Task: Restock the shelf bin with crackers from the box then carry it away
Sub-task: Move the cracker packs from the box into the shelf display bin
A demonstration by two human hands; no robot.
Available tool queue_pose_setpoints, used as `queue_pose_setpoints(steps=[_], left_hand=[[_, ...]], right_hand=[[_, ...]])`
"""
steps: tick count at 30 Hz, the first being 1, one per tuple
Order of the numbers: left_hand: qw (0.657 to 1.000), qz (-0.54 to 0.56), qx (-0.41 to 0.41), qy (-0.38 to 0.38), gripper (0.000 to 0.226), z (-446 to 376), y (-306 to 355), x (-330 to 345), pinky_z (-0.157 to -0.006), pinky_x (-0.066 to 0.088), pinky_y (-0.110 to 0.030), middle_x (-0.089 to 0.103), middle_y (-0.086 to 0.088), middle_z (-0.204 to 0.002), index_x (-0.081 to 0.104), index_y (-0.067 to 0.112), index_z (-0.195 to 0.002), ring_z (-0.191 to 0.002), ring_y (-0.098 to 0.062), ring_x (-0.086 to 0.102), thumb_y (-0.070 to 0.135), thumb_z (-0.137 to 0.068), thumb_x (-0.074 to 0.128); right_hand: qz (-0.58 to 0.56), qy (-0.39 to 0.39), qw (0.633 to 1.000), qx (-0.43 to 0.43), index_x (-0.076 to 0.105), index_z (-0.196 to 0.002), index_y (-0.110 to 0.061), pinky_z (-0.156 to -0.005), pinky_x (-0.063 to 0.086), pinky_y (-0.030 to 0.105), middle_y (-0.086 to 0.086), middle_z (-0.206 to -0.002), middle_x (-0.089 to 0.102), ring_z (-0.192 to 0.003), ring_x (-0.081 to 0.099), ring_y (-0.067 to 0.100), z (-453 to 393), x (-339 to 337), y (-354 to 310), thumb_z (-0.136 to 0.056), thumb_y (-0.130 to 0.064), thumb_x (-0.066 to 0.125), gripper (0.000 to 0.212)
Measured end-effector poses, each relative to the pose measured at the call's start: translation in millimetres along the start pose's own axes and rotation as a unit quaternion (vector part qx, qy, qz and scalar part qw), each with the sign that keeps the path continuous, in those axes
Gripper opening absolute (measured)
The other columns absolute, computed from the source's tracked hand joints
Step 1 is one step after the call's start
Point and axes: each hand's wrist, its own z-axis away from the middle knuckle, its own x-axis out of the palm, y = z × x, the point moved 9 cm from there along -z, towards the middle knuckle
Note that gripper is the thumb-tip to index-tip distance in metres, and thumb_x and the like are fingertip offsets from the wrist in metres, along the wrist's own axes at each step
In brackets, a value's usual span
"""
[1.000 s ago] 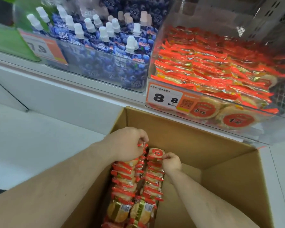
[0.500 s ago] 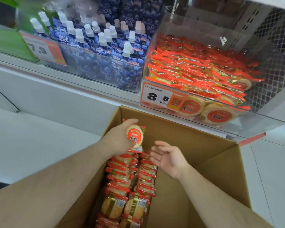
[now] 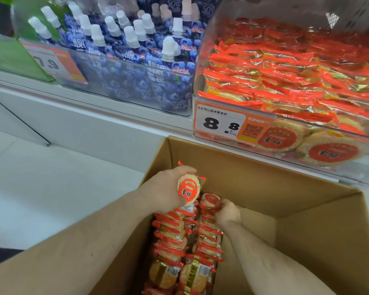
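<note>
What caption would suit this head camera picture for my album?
Left hand lifts a red-labelled round cracker packet from the brown cardboard box; right hand grips another below the clear shelf bin.

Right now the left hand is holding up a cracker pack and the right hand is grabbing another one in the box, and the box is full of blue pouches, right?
Not quite. The head view shows the box holds rows of red cracker packs; the blue pouches stand in a shelf bin. The left hand does hold up a cracker pack, and the right hand grips another in the box.
</note>
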Motion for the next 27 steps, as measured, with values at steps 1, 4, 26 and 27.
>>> queue_pose_setpoints(steps=[1,4,26,27], left_hand=[[1.000,0.016,-0.002,-0.002,0.077,-1,-1,2,-0.083,0.051,-0.019,0.047,0.005,-0.140,0.032,0.037,-0.145,-0.119,-0.012,0.051,0.007,-0.085,0.070],[0.999,0.049,-0.004,-0.010,0.085,0,-2,8,-0.077,0.053,-0.016,0.048,0.005,-0.136,0.032,0.039,-0.145,-0.115,-0.012,0.052,-0.004,-0.082,0.067],[0.935,0.311,0.157,-0.074,0.092,83,93,7,-0.070,0.049,-0.040,0.066,-0.006,-0.117,0.044,0.028,-0.138,-0.105,-0.033,0.065,0.000,-0.053,0.065],[0.921,0.346,0.159,-0.076,0.093,83,96,6,-0.074,0.048,-0.042,0.066,-0.008,-0.118,0.045,0.028,-0.138,-0.108,-0.036,0.063,0.000,-0.051,0.063]], right_hand=[[-0.014,0.011,1.000,0.006,0.062,-0.089,-0.024,-0.070,0.046,0.021,0.002,-0.105,0.069,-0.092,0.063,0.021,1,-5,3,-0.086,-0.010,0.057,0.016],[-0.069,0.011,0.997,-0.013,0.053,-0.067,-0.021,-0.062,0.043,0.022,-0.002,-0.086,0.065,-0.078,0.058,0.017,7,-21,8,-0.081,-0.004,0.060,0.023],[-0.132,0.160,0.904,-0.373,0.051,-0.070,-0.033,-0.059,0.036,0.015,-0.009,-0.076,0.053,-0.066,0.046,0.007,276,-197,-81,-0.082,0.005,0.064,0.042],[-0.126,0.167,0.903,-0.376,0.051,-0.069,-0.033,-0.059,0.035,0.014,-0.009,-0.075,0.053,-0.065,0.046,0.007,279,-197,-83,-0.082,0.005,0.065,0.043]])
